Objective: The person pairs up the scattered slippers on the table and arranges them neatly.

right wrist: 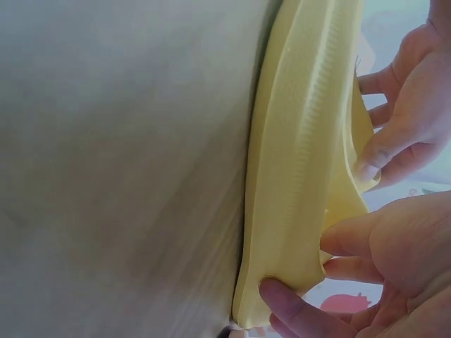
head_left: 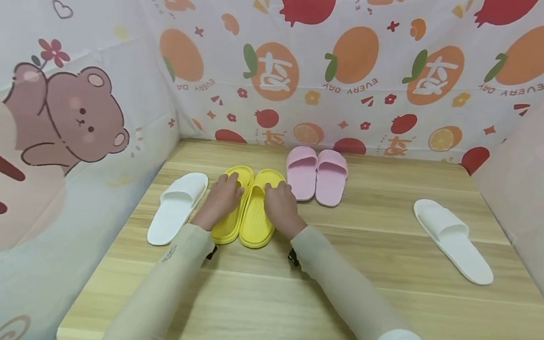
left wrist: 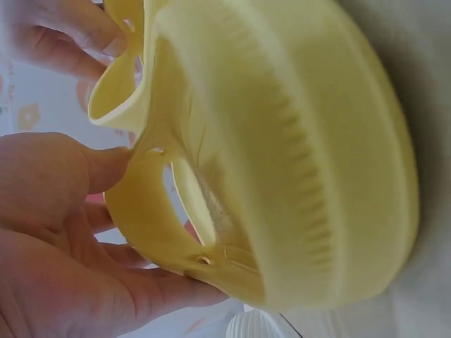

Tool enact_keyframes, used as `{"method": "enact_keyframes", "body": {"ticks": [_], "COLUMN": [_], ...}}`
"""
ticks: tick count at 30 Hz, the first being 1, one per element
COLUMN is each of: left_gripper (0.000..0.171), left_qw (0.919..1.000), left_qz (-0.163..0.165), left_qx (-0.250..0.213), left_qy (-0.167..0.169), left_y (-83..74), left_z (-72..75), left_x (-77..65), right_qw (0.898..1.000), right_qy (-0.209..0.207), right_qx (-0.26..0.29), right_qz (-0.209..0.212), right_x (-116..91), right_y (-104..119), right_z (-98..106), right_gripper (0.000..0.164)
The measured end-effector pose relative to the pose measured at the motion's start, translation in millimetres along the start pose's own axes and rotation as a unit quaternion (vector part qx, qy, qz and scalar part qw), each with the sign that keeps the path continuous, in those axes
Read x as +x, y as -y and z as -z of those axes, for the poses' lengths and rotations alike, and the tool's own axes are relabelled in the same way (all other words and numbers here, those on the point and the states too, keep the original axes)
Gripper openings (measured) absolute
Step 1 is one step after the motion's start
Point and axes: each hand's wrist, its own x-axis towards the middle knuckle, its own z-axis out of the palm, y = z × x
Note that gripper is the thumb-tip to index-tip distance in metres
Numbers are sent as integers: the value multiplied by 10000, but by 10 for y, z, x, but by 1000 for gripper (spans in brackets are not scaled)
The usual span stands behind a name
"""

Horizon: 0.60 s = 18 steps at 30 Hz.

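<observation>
A pair of yellow slippers stands side by side on the wooden board, toes toward the back wall. My left hand (head_left: 221, 200) grips the strap of the left yellow slipper (head_left: 229, 230). In the left wrist view its thumb lies at the strap's edge and its fingers spread along the slipper's (left wrist: 338, 162) outer side. The right yellow slipper (head_left: 255, 228) is held at its strap by my right hand (head_left: 282, 206). Seen from the right wrist, one finger (right wrist: 292, 303) presses the side of that slipper (right wrist: 289, 190), while its sole lies along the board.
Behind and right of the yellow pair sits a pair of pink slippers (head_left: 328, 188). One white slipper (head_left: 168, 220) lies left of my left hand. Another white slipper (head_left: 468, 255) lies slanted at the far right of the wooden board (head_left: 341, 268). Printed cloth walls (head_left: 306, 113) border the board.
</observation>
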Motion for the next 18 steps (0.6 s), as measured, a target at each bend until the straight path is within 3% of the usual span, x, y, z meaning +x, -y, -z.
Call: {"method": "enact_keyframes", "body": {"ticks": [10, 18], "left_gripper": [57, 57], "left_qw": [9990, 9987], "left_qz": [169, 172], "left_qx": [-160, -243], "left_qy": [382, 406], "left_y": [137, 81], "left_z": [74, 143], "left_x": [264, 458], "right_qw": [9996, 9988], "right_qy": [-152, -313], "right_qx": [-41, -319], "right_qz": [223, 222], "right_x": [202, 388], "right_y": [25, -5], "right_z": [-49, -86], "right_gripper": [26, 25]}}
